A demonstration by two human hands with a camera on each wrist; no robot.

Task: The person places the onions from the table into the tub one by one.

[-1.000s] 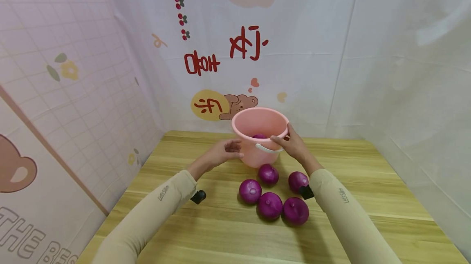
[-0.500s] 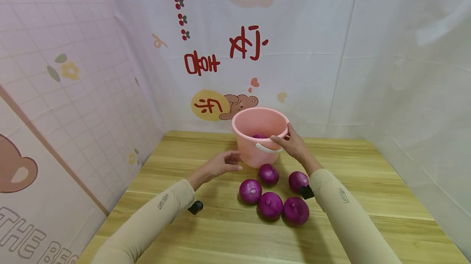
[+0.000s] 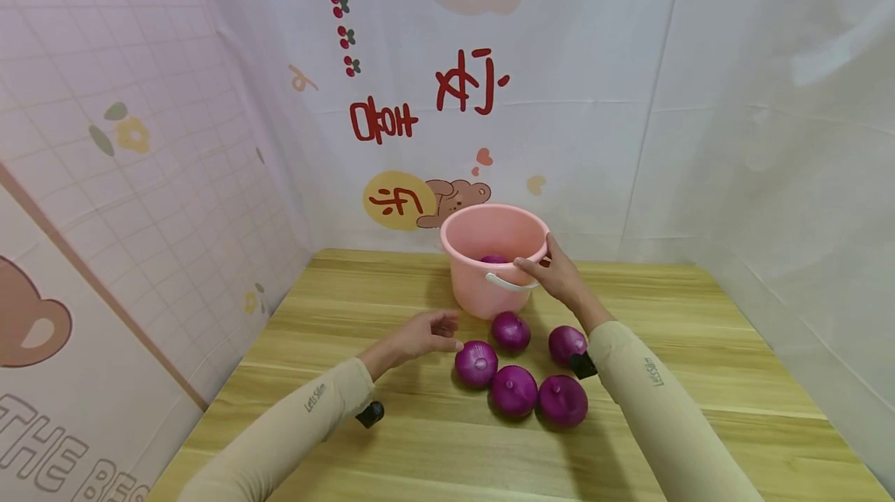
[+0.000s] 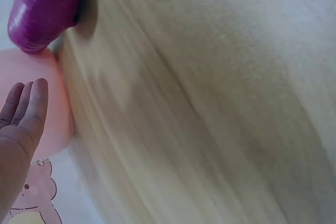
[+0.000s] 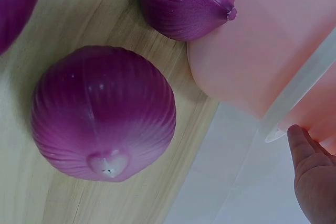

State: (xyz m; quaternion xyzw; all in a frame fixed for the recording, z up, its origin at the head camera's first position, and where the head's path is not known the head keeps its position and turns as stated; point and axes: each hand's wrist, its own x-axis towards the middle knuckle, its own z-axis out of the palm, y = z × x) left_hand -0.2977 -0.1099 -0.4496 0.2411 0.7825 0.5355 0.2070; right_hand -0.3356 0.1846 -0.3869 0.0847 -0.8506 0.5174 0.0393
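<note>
A pink bucket (image 3: 482,292) with a white handle (image 3: 510,283) stands upright toward the back of the table, and a purple onion (image 3: 493,259) shows inside it. My right hand (image 3: 559,273) grips the bucket's rim on its right side, thumb over the near edge. Low over the table, my left hand (image 3: 422,333) holds nothing, its fingers loosely bent and the thumb tip right by the leftmost red onion (image 3: 476,364). In the left wrist view, the fingers (image 4: 37,100) overlap the bucket's wall (image 4: 55,124).
Several more red onions lie in front of the bucket: one close to its base (image 3: 510,332), one front-centre (image 3: 513,391), one front-right (image 3: 562,401) and one beside the right wrist (image 3: 565,345). A printed cloth (image 3: 587,160) hangs behind the wooden table (image 3: 671,331).
My left hand has moved from beside the bucket's wall down and toward me, to the leftmost onion. The right hand, bucket and onions have stayed in place.
</note>
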